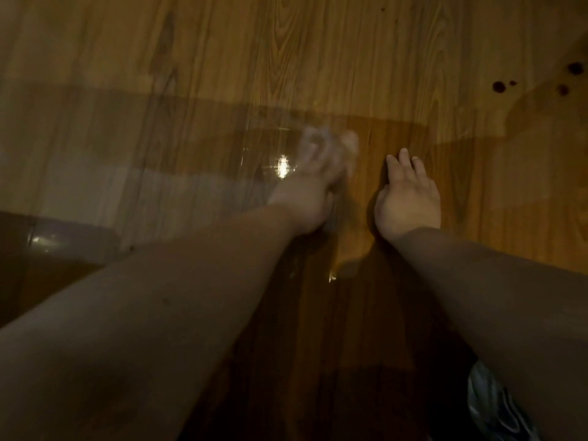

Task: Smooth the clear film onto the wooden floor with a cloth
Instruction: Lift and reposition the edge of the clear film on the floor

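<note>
Clear film (178, 173) lies across mid-frame on the wooden floor (318, 58), glare at centre. Judged thin, light, limp and clingy, quick to crease; better pressed flat and stroked outward than pinched.

Left hand (313, 183) is blurred at centre with a pale smear at its fingers, probably the cloth (313, 138); can't tell its grip.

Right hand (409, 198) lies flat just beside it, fingers straight, holding nothing.

Dark spots (572, 78) upper right.

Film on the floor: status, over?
Left hand blurred, pale cloth at its fingers. Right hand flat on the film. Dark spots far off, apart from both hands.
</note>
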